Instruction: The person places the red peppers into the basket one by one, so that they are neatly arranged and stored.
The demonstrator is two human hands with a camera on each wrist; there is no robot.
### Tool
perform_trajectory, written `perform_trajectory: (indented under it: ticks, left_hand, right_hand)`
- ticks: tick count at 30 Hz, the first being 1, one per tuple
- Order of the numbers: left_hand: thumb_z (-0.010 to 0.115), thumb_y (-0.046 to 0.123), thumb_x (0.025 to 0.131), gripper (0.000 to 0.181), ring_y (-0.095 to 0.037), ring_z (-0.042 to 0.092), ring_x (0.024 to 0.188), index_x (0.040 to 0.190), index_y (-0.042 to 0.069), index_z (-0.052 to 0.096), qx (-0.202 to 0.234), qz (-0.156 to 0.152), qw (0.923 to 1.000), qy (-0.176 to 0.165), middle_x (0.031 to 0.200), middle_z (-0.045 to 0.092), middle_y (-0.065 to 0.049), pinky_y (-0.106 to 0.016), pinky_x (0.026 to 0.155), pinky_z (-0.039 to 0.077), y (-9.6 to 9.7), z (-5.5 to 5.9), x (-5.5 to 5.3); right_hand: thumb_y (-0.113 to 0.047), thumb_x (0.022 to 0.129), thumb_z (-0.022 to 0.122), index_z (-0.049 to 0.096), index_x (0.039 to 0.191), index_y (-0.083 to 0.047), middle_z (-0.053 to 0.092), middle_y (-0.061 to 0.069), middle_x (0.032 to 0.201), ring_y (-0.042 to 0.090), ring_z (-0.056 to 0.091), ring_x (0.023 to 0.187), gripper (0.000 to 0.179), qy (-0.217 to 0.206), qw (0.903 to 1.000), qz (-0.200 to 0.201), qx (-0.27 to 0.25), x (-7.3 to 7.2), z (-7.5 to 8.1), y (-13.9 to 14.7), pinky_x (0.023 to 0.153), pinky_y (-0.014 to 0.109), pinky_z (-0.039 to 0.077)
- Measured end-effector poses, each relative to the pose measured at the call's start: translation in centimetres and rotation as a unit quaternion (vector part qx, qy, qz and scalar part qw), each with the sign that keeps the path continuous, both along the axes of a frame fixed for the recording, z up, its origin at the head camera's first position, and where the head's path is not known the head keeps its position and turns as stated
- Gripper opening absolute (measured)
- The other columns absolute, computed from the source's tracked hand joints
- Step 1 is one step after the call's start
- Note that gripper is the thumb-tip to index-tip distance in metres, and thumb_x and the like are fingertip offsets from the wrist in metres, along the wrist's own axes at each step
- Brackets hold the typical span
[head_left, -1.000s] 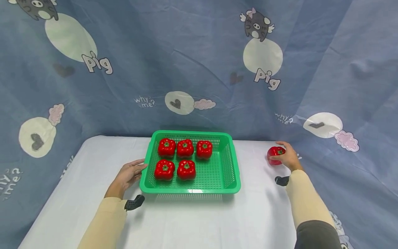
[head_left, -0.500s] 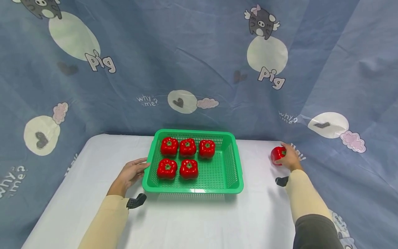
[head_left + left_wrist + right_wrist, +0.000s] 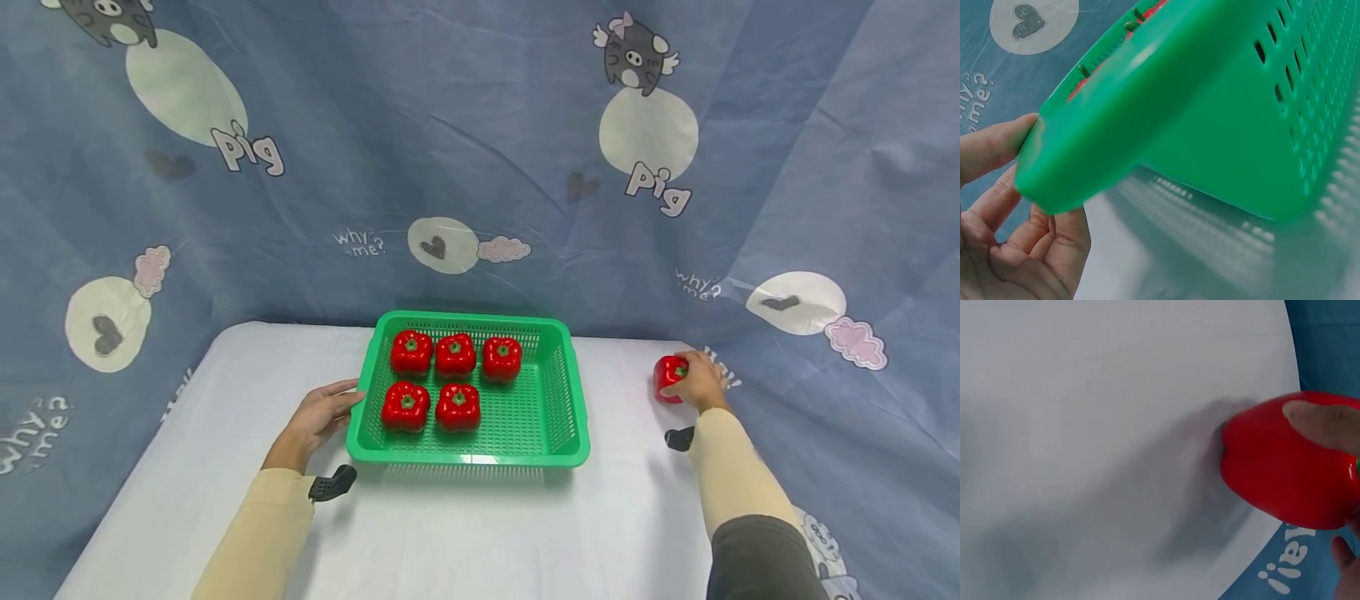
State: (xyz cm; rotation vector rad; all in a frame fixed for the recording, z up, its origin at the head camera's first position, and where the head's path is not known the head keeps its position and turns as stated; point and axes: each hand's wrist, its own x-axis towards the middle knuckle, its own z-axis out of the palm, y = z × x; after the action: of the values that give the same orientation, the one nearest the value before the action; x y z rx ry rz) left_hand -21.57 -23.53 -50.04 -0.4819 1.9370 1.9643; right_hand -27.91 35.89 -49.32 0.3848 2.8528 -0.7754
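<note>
A green plastic basket [image 3: 468,459] stands on the white table, with several red bell peppers [image 3: 406,407] inside, stems up. At its left end, my left hand [image 3: 318,417] holds the rim. In the left wrist view the thumb [image 3: 1004,142] touches the rim's edge while the other fingers curl underneath. Far to the right, near the table's edge, my right hand [image 3: 699,382] grips a single red bell pepper [image 3: 664,379] from its right side. The right wrist view shows the thumb [image 3: 1325,425] pressed along this pepper [image 3: 1279,462]; most of the other fingers are out of frame.
A blue curtain [image 3: 480,150] printed with pigs and clouds hangs behind the white table [image 3: 465,533] and along its sides. Inside the basket, the bare mesh floor [image 3: 517,421] shows at the right.
My right hand has settled further over the lone bell pepper and its fingers have closed round it. The left hand stays at the basket's rim. The whole view has shifted slightly.
</note>
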Motion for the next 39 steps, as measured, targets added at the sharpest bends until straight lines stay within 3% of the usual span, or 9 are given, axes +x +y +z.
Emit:
perform_trajectory:
  ticks: [5,14,25,39]
  left_hand:
    - [0.067,0.019,0.082,0.062,-0.006,0.064,0.082,0.134,0.002,0.040,0.004,0.001,1.0000,-0.003,0.091,0.066,0.007,-0.023,0.076,0.052,0.1,0.1,-0.1]
    - [0.064,0.019,0.085,0.057,-0.006,0.064,0.083,0.134,0.001,0.041,-0.012,0.001,0.9999,0.010,0.094,0.066,0.005,-0.025,0.078,0.052,0.1,0.5,0.1]
    - [0.065,0.022,0.084,0.058,-0.004,0.062,0.084,0.134,0.004,0.042,-0.016,0.009,0.9998,0.007,0.099,0.065,0.006,-0.022,0.078,0.051,0.3,-0.1,0.2]
    - [0.065,0.022,0.084,0.061,-0.002,0.061,0.083,0.136,0.003,0.039,-0.006,0.006,1.0000,0.002,0.094,0.063,0.010,-0.021,0.078,0.050,0.4,0.4,0.3]
  right_hand:
    - [-0.012,0.069,0.077,0.028,0.134,0.002,0.024,0.027,0.133,0.048,0.023,0.121,0.083,-0.015,0.9985,-0.019,-0.050,0.2,0.0,-0.2,0.089,0.058,0.040]
    - [-0.018,0.074,0.074,0.021,0.140,0.000,0.030,0.027,0.135,0.046,0.028,0.120,0.087,-0.028,0.9953,-0.033,-0.087,0.5,0.6,-1.2,0.093,0.058,0.037]
    - [-0.022,0.074,0.075,0.024,0.138,0.003,0.031,0.026,0.134,0.045,0.029,0.121,0.086,0.018,0.9946,-0.011,-0.102,0.7,0.9,-2.4,0.093,0.055,0.039]
    - [-0.032,0.071,0.076,0.025,0.139,-0.001,0.032,0.025,0.134,0.044,0.030,0.121,0.091,0.043,0.9935,0.002,-0.106,2.0,2.1,-3.7,0.089,0.054,0.043]
